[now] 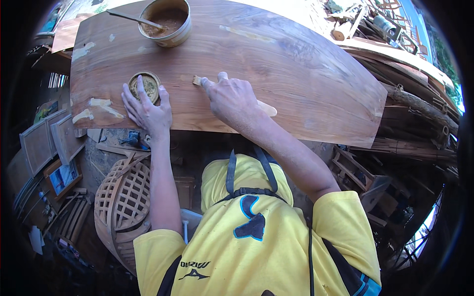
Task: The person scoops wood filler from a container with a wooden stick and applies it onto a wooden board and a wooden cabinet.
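Observation:
A wide brown wooden board [296, 69] lies before me, with pale filler patches [101, 103] on its left part. My left hand [148, 111] grips a small round tin [157, 79] with its fingers spread over the top and rim; some pale paste shows inside. My right hand [232, 98] is wrapped round a putty knife [267, 108]. Its pale handle end sticks out under my wrist, and its paste-coated tip [196, 80] points left, just over the board. Whether the tip touches the wood I cannot tell.
A bucket [177, 38] of brown paste stands at the board's far left, a flat stick [129, 18] leaning in it. Below left are a woven wooden lattice piece [123, 197] and wooden panels [66, 135]. Poles and planks [419, 106] are stacked at right.

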A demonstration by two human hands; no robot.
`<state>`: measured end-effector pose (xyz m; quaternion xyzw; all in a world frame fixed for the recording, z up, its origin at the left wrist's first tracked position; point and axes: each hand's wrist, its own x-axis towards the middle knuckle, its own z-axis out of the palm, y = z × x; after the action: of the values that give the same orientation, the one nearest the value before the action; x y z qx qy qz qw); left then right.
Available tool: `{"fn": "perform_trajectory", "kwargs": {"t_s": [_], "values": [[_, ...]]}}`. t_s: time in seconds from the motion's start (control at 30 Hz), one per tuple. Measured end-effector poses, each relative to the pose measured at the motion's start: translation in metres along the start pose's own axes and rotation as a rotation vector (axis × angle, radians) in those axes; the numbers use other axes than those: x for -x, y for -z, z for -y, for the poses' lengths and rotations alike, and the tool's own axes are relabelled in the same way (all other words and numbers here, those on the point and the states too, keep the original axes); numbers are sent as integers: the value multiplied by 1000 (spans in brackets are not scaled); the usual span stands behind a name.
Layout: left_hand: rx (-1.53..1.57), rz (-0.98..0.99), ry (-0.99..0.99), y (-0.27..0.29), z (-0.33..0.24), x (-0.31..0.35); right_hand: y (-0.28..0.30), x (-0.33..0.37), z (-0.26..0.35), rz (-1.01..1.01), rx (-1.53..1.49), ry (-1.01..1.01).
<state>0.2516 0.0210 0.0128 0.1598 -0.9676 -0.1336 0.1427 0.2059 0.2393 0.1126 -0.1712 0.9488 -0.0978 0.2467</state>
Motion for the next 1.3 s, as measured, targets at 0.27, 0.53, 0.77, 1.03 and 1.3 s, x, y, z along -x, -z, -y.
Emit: {"fn": "perform_trajectory", "kwargs": {"t_s": [0.27,0.53,0.77,1.03,1.3], "values": [[-12,-23,-67,-6,7,-2,7,61,-66,50,-55,-188],[-66,-43,-92,-20,13,-2,-9,164,-169,-108,-35,-426],[-94,-61,-85,-18,18,-4,-49,274,-215,-428,-263,-693],[-217,-47,-71,-28,33,-5,-59,258,-234,-482,-394,-545],[-181,-110,124,-41,-26,41,-46,186,-270,-290,-133,-283]]}}
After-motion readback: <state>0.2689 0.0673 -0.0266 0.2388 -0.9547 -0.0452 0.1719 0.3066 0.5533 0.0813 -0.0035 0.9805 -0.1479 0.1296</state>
